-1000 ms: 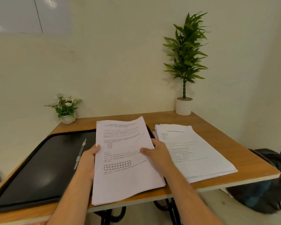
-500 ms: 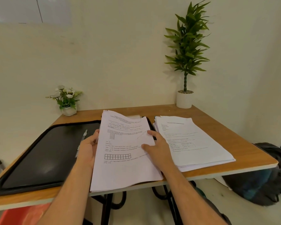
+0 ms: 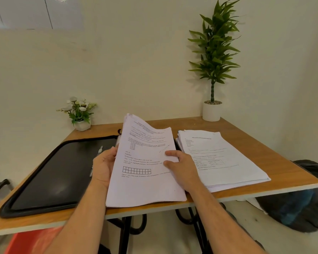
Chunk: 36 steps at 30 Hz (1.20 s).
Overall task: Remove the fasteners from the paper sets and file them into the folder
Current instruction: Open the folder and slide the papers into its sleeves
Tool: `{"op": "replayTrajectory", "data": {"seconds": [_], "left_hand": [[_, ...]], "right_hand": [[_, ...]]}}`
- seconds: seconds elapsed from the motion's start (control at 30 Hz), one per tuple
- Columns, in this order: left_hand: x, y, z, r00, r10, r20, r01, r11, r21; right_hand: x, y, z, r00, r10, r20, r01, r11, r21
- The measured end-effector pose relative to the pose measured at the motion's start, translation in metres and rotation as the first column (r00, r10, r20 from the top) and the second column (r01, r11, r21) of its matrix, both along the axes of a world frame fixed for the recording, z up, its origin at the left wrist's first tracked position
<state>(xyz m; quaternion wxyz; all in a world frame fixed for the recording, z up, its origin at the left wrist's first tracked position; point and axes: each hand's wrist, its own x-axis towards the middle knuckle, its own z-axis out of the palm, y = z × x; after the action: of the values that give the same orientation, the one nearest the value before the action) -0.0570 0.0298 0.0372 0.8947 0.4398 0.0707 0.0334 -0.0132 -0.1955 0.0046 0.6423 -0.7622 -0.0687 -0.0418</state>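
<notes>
A wooden table (image 3: 264, 156) stands against a pale wall. On its left part lies an open black folder (image 3: 53, 173), flat, with a raised zip-type border; a pen (image 3: 96, 160) rests on the folder's inner surface near its right side, partly hidden behind the left hand. At the table's middle, a printed paper set (image 3: 145, 184) is held by both hands, its near edge projecting past the near edge of the table and its far end lifted and curling upward, so that several sheet edges fan out at the far left corner. The left hand (image 3: 104, 165) grips the set's left edge, thumb side toward the paper, fingers curled behind the sheets. The right hand (image 3: 182, 167) lies on the top page near the right edge, fingers bent with the tips pressing on the sheet and the thumb on the page; whether any finger hooks under the edge cannot be told. No fastener can be made out on this set at this resolution. To the right, just beside the held set, a second stack of papers (image 3: 224, 158) lies flat on the table. At the far left corner stands a small white pot of flowers (image 3: 79, 112); at the far right, a tall green plant (image 3: 214, 57) in a white pot. A dark bag (image 3: 301, 208) sits on the floor to the right of the table.
</notes>
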Motion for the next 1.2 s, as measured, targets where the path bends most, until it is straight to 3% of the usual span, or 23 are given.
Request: {"op": "replayTrajectory", "data": {"seconds": [0.17,0.33,0.63,0.73,0.87,0.97,1.13,1.2], "left_hand": [[-0.003,0.000,0.002,1.000,0.014,-0.025,-0.011,0.993,0.122],[0.003,0.002,0.004,0.995,0.015,-0.094,0.005,0.979,0.202],[0.006,0.005,0.001,0.986,-0.003,-0.164,0.031,0.986,0.165],[0.006,0.002,0.002,0.993,0.023,-0.112,-0.002,0.983,0.183],[0.006,-0.002,0.002,0.988,0.147,0.053,-0.156,0.934,0.321],[0.005,0.000,-0.003,0.986,0.147,0.078,-0.161,0.959,0.233],[0.006,-0.005,-0.002,0.999,0.023,0.040,-0.037,0.926,0.376],[0.010,-0.012,0.001,1.000,0.020,0.015,-0.025,0.872,0.489]], "right_hand": [[-0.005,0.000,0.002,0.998,0.055,-0.009,-0.055,0.997,0.053],[-0.011,-0.008,0.010,0.970,0.241,-0.018,-0.229,0.940,0.253],[-0.013,-0.006,0.012,0.986,0.164,-0.021,-0.163,0.985,0.059],[-0.013,-0.005,0.013,0.985,0.170,-0.035,-0.169,0.985,0.020],[-0.012,-0.005,0.014,0.979,0.199,-0.049,-0.197,0.979,0.047],[-0.011,-0.005,0.013,0.979,0.196,-0.051,-0.195,0.981,0.013],[-0.009,-0.001,0.012,0.978,0.197,-0.072,-0.199,0.980,-0.022],[-0.010,0.000,0.014,0.977,0.204,-0.057,-0.205,0.978,-0.027]]}}
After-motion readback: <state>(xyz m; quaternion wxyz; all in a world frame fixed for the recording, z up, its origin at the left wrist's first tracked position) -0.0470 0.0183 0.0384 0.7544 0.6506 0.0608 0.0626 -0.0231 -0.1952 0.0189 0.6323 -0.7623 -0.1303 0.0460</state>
